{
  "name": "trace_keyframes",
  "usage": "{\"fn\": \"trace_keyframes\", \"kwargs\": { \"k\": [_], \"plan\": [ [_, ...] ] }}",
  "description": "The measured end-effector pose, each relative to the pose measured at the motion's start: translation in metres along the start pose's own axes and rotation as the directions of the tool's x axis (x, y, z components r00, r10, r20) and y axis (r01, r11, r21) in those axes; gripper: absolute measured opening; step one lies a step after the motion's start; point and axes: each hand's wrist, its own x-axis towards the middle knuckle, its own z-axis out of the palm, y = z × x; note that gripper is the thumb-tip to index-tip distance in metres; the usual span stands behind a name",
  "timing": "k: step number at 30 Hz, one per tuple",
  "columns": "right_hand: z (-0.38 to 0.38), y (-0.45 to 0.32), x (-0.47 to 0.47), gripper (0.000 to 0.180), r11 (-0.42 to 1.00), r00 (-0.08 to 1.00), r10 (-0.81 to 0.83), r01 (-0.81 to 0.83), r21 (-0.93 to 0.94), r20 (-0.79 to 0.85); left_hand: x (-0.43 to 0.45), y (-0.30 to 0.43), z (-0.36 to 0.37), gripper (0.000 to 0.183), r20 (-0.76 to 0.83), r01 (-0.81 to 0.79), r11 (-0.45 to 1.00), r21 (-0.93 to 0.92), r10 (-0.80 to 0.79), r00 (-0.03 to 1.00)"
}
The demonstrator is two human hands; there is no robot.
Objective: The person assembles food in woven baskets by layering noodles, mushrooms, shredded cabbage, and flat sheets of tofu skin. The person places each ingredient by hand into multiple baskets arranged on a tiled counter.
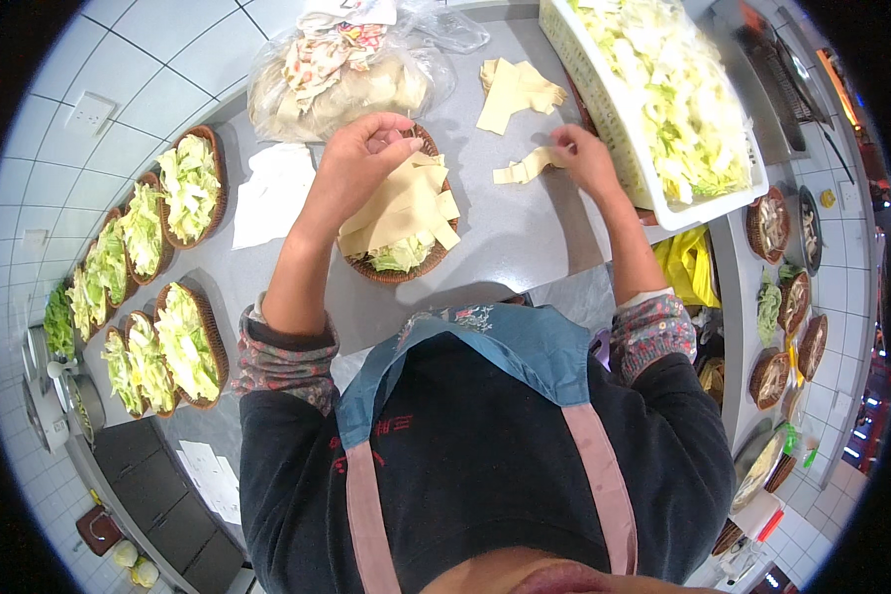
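In front of me a wicker basket (pixel 393 276) holds chopped cabbage (pixel 401 255), mostly covered by flat pale-yellow sheets that look like tofu skin (pixel 390 200). My left hand (pixel 367 167) is over the basket's far left part with curled fingers; a thin stick-like thing shows by its fingertips, and its grip on it is unclear. To the right, my right hand (pixel 585 160) pinches one end of a narrow tofu-skin strip (pixel 523 169), whose other end rests on the grey table. Beyond that hand lies a small stack of tofu-skin pieces (pixel 518 90).
A white plastic crate (pixel 664 211) of chopped cabbage borders the right side. Clear plastic bags (pixel 349 89) with pale contents stand at the back, beside a white cloth or paper (pixel 273 194). Several cabbage-filled baskets (pixel 191 345) line the left. Further baskets (pixel 771 226) stand on the right-hand counter.
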Motion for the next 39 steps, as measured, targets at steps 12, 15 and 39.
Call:
{"fn": "trace_keyframes", "kwargs": {
  "k": [12,15,39],
  "plan": [
    [0.011,0.053,0.011,0.015,0.972,0.997,0.068,-0.076,-0.224,-0.046,-0.006,0.002,0.007,0.024,0.088,0.036,0.999,0.024,-0.038,0.995],
    [0.008,0.051,0.016,0.014,0.964,0.995,0.103,-0.100,-0.245,-0.001,-0.007,0.004,0.009,0.023,0.073,0.027,0.998,0.049,-0.031,0.997],
    [-0.044,-0.191,-0.011,0.066,0.441,0.852,-0.449,0.474,0.762,-0.269,0.033,0.095,0.000,0.032,0.207,-0.189,0.979,0.074,0.170,0.963]
  ]
}}
